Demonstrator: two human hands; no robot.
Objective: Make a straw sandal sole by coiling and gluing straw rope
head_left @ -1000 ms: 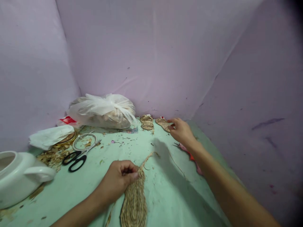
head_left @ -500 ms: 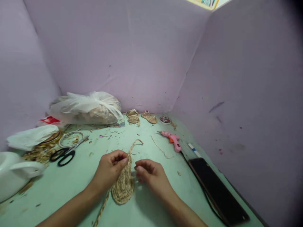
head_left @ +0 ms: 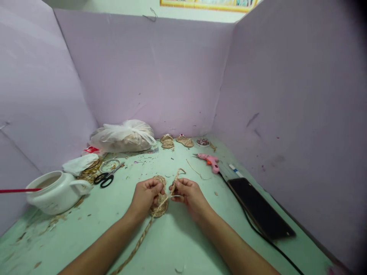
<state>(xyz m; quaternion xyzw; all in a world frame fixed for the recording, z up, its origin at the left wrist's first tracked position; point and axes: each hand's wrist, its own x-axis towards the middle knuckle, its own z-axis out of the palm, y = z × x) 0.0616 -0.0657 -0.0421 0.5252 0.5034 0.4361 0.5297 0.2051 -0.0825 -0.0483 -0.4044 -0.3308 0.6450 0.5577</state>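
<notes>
A small sole of coiled straw braid is just above the table in front of me, partly hidden by my fingers. My left hand is closed on its left side, thumb and fingertips on the braid. In a pinch, my right hand holds a thin straw braid, whose bent tip points up and to the right. A pale strand runs between the two hands. From the sole a longer braided straw cord trails down toward the front edge of the view.
Black-handled scissors, a white pot and a stuffed plastic bag are on the left. At the back lie finished-looking straw slippers. To the right are a pink glue gun with its cord and a black phone-like slab.
My right hand has moved in from an empty pinch and now grips the braid's end. The sole has turned, and my view has tilted up and shifted left.
</notes>
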